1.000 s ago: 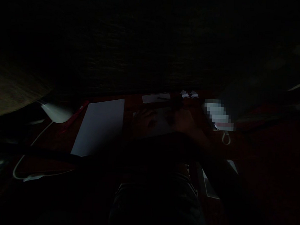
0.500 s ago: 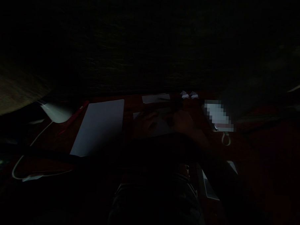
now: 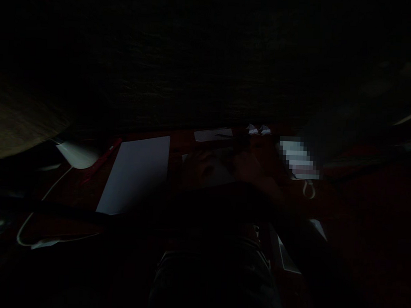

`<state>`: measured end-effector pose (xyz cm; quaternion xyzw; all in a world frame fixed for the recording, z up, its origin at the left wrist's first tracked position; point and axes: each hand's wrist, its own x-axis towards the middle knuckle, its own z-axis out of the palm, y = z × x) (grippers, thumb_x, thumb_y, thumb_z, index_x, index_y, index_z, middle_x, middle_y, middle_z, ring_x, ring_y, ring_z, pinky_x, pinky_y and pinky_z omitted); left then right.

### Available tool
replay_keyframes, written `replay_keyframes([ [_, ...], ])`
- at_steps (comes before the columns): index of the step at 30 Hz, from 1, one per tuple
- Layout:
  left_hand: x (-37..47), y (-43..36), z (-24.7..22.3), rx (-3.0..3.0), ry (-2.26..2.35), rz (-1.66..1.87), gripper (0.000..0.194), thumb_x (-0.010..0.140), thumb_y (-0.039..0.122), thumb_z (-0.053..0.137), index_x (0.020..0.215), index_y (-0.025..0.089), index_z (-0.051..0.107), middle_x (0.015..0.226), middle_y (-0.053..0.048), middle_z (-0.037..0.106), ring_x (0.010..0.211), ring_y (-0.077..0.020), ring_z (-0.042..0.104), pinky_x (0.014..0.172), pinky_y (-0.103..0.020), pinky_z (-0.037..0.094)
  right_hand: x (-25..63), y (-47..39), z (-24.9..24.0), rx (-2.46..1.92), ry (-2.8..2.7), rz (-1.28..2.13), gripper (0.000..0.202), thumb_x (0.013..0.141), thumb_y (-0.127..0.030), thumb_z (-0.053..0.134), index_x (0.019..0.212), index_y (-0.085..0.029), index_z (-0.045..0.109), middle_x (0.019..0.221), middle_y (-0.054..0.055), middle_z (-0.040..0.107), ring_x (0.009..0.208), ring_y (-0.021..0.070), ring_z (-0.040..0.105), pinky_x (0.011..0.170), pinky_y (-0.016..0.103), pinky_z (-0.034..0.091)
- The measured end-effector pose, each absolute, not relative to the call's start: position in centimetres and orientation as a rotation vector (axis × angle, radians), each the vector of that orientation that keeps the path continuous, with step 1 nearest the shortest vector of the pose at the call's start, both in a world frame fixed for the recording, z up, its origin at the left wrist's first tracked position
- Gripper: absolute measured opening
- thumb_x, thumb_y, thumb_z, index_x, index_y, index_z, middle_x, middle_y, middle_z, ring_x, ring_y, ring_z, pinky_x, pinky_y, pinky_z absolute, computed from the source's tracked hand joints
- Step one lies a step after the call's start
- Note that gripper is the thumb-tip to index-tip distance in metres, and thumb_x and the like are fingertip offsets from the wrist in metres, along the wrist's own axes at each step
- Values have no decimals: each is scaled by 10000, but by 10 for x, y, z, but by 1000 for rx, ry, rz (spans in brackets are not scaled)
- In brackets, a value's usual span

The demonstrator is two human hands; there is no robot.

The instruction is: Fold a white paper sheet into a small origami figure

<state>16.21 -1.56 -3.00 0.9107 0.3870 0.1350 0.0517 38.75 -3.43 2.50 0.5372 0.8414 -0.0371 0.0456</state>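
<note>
Your left hand and right hand are at opposite sides of the pale, flat, paper-like sheet on the dark-red tabletop, too dim to tell whether fingers spread or pinch.

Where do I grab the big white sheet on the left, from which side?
Probably pinch the sheet at its far right corner, coming from the right, where the left hand is. It seems to lie flat, so the grip needs an edge; that corner shows plainly, while the near end fades into shadow.
</note>
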Motion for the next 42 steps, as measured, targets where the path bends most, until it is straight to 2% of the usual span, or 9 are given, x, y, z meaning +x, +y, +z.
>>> replay_keyframes([
  [5,162,-20,-19,2755,1327,408,409,1082,436,574,1424,239,680,1484,-120,639,1369,-355,552,1144,-561,458,387,-34,26,1644,2556,-115,410,1033,-186,480,1232,-135,835,1246,209,811,1154,352,769,911,393,574],
  [11,161,-19,-19,2739,1373,408,420,1087,455,556,1437,259,681,1489,-109,634,1382,-359,540,1155,-577,435,390,-36,28,1699,2518,-66,403,1021,-208,481,1167,-98,840,1200,241,810,1105,373,779,867,407,581],
  [15,159,-16,-22,2719,1384,439,405,1058,469,617,1409,283,702,1485,-86,642,1357,-353,549,1177,-577,414,393,-38,29,1698,2495,-61,390,995,-229,514,1161,-94,841,1152,240,819,1101,395,782,846,421,590],
  [24,160,-11,-27,2613,1401,510,362,1018,447,686,1337,288,749,1428,-77,679,1342,-346,570,1161,-550,441,389,-41,35,1790,2418,-64,389,992,-258,519,1120,-97,849,1105,255,823,1083,387,799,821,394,591],
  [42,158,-9,-31,2588,1409,536,409,972,411,753,1364,294,747,1416,-81,674,1325,-357,577,1166,-577,438,386,-46,43,1931,2317,-125,359,979,-235,547,1096,-76,848,1103,276,818,1059,397,805,838,409,615],
])
